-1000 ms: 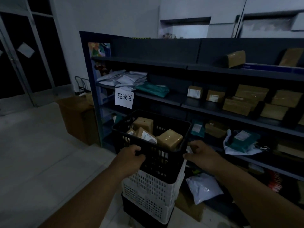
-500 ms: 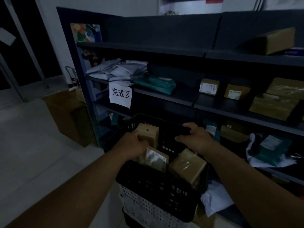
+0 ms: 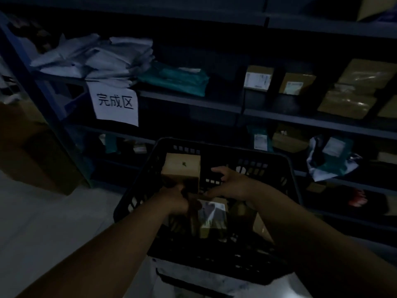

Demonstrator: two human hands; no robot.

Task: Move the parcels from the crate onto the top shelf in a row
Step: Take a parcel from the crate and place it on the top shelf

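A black plastic crate (image 3: 287,168) sits in front of me, holding several brown parcels. One plain cardboard box (image 3: 182,168) stands upright at its back left. A parcel with a white label (image 3: 212,214) lies in the middle, and another (image 3: 261,227) shows under my right forearm. My left hand (image 3: 174,201) is curled low in the crate, at the foot of the upright box; its grip is lost in the dark. My right hand (image 3: 232,183) hovers inside the crate with fingers spread, just right of that box. The dark top shelf (image 3: 193,16) runs along the upper edge of the view.
The crate rests on a white crate (image 3: 193,276). The middle shelf holds white mailer bags (image 3: 96,57), green bags (image 3: 176,78), small labelled boxes (image 3: 257,78) and large brown parcels (image 3: 352,91). A paper sign (image 3: 113,104) hangs from it. A cardboard carton (image 3: 32,151) stands on the floor at left.
I have moved closer and my view has tilted down. Both hands left the crate's rim and went inside among the parcels; the left hand dropped lower beside the upright box.
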